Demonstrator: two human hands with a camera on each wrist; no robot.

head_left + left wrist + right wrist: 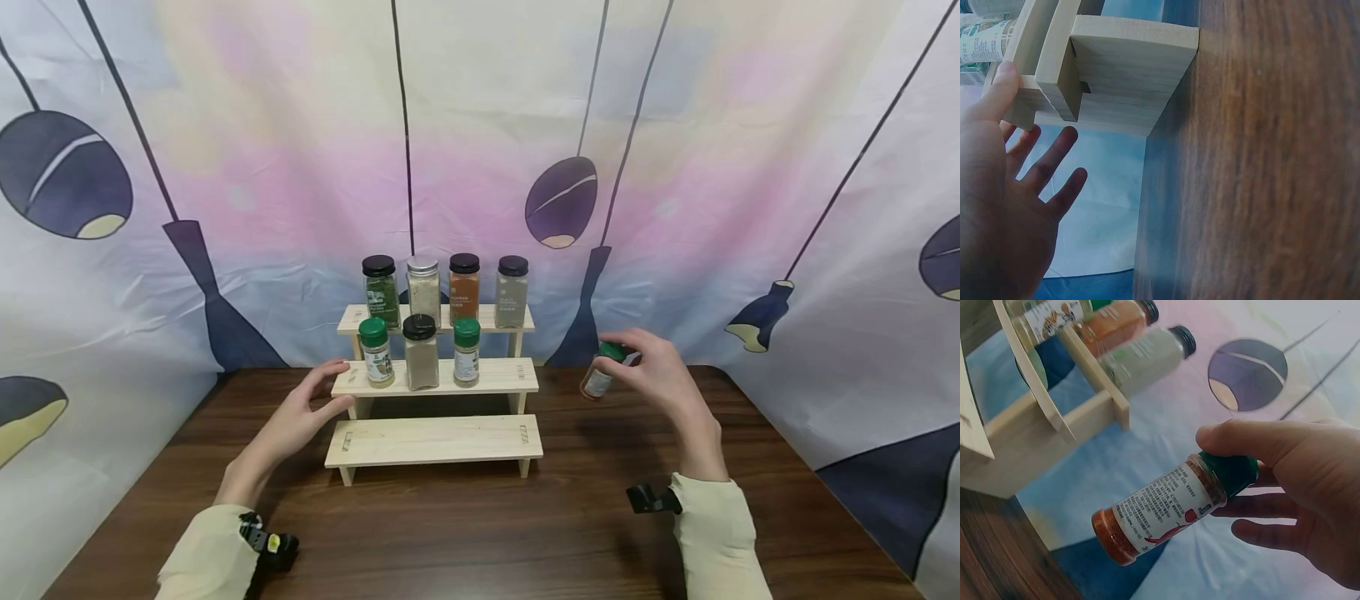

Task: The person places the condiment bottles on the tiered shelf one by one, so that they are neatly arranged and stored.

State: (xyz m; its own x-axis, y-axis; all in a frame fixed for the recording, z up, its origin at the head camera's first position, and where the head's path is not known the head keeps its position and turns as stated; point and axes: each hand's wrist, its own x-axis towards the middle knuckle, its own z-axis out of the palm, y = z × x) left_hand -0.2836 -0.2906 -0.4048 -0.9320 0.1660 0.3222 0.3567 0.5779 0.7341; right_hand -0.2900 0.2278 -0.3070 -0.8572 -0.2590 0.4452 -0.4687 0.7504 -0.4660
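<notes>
My right hand pinches the green cap of a spice jar and holds it tilted to the right of a three-tier wooden rack. Red-orange powder fills this jar, and its white label has a red chili drawing. My left hand is at the left end of the middle tier. In the left wrist view, its thumb lies against the tier's edge while the other fingers spread loosely. On the middle tier stand a green-capped jar, a black-capped jar and another green-capped jar.
Several taller jars line the top tier, among them one of green flakes and an orange one. The bottom tier has bare wood on top. The rack stands on a dark wooden table before a patterned cloth.
</notes>
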